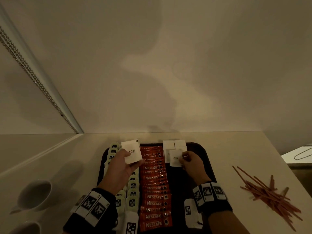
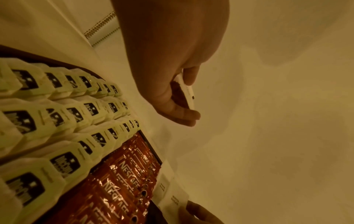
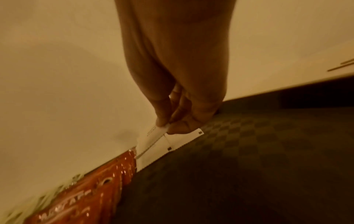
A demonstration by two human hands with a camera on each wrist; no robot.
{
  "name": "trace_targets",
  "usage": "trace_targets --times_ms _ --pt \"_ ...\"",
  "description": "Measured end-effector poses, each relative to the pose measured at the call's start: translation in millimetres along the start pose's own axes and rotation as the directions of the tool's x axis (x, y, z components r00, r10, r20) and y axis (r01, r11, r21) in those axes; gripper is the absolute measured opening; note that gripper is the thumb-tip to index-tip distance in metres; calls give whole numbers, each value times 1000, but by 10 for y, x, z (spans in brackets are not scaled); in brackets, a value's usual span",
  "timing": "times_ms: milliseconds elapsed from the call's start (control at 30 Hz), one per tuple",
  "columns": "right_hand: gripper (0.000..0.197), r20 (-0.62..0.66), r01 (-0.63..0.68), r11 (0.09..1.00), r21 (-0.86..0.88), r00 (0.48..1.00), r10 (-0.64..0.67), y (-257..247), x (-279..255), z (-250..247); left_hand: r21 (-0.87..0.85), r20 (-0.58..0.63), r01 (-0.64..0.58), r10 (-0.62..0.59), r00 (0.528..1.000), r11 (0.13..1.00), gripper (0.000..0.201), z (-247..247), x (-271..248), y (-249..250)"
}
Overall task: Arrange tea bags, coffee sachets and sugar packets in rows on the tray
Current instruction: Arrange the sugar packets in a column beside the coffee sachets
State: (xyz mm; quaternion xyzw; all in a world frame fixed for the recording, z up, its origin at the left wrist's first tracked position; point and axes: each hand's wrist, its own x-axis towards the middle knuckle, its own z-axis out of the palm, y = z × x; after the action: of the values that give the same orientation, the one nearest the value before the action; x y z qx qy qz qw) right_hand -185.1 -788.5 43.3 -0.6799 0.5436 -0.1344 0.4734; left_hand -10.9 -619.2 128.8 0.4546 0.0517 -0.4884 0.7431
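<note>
A dark tray [image 1: 205, 159] holds pale green tea bags [image 1: 132, 185] in columns at its left and a column of red Nescafe sachets [image 1: 154, 188] in the middle. White sugar packets [image 1: 173, 145] lie at the tray's far right. My left hand [image 1: 124, 163] holds a stack of white sugar packets [image 1: 132, 152] above the tea bags; the stack's edge [image 2: 188, 97] shows between thumb and fingers. My right hand [image 1: 187, 160] pinches one sugar packet [image 1: 175, 157] at the near end of the sugar row, low over the tray [image 3: 249, 159], with its corner [image 3: 184, 136] under the fingertips.
Red stir sticks [image 1: 268, 193] lie scattered on the white counter to the right of the tray. Two white cups [image 1: 35, 195] stand at the near left. A wall closes the far side just behind the tray, and a window blind chain [image 1: 33, 73] hangs at the left.
</note>
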Motion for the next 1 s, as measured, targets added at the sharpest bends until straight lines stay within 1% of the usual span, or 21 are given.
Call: trace_targets --times_ms 100,200,300,433,533,600,633,700,733,767,800,833,867,900,933,1000 --pt "15 1 -1 997 -75 1000 1 -12 35 64 3 -13 24 -24 1000 1000 20 0 -3 -17" --pt "19 -5 -7 996 -92 1000 7 -51 68 103 -3 -26 30 -30 999 1000 21 7 0 -20" --pt "18 -22 4 994 -113 1000 -6 -71 105 148 -6 -3 24 -24 1000 1000 23 18 -6 -8" --pt "18 -91 25 983 -180 995 -42 -49 123 195 -39 13 18 -17 1000 999 30 6 -3 -12" --pt "16 -104 50 972 -229 992 -76 -59 98 205 -14 30 15 -15 999 1000 27 21 -3 -11" --pt "14 -107 101 973 -208 986 -126 -151 41 203 20 24 15 -16 1000 1000 24 42 -3 -8" --pt "13 -90 152 975 -161 982 -168 -233 -8 199 57 17 19 -20 1000 998 25 50 -2 -10" --pt "13 10 261 964 48 965 -262 -454 -136 197 211 41 15 -25 999 977 28 58 3 -23" --pt "15 84 288 942 174 948 -305 -579 -209 193 346 79 -11 -17 997 938 30 58 2 -29" --pt "20 163 293 916 273 925 -344 -696 -279 187 510 126 -59 -7 992 858 31 58 -4 -36" --pt "27 235 299 895 331 892 -385 -786 -337 184 663 172 -119 4 985 739 30 59 -13 -40" --pt "32 286 321 878 355 857 -428 -852 -375 185 773 206 -176 21 978 609 27 60 -14 -38" --pt "33 314 353 867 351 828 -464 -899 -395 187 831 226 -217 46 973 513 24 61 -4 -33" --pt "31 320 386 859 336 811 -490 -927 -401 185 853 234 -244 80 969 461 21 62 12 -30" --pt "26 308 406 856 321 809 -500 -941 -399 178 854 227 -259 124 966 450 21 64 27 -27" --pt "13 272 403 860 312 830 -487 -928 -376 138 806 188 -286 235 954 518 20 79 51 -12"
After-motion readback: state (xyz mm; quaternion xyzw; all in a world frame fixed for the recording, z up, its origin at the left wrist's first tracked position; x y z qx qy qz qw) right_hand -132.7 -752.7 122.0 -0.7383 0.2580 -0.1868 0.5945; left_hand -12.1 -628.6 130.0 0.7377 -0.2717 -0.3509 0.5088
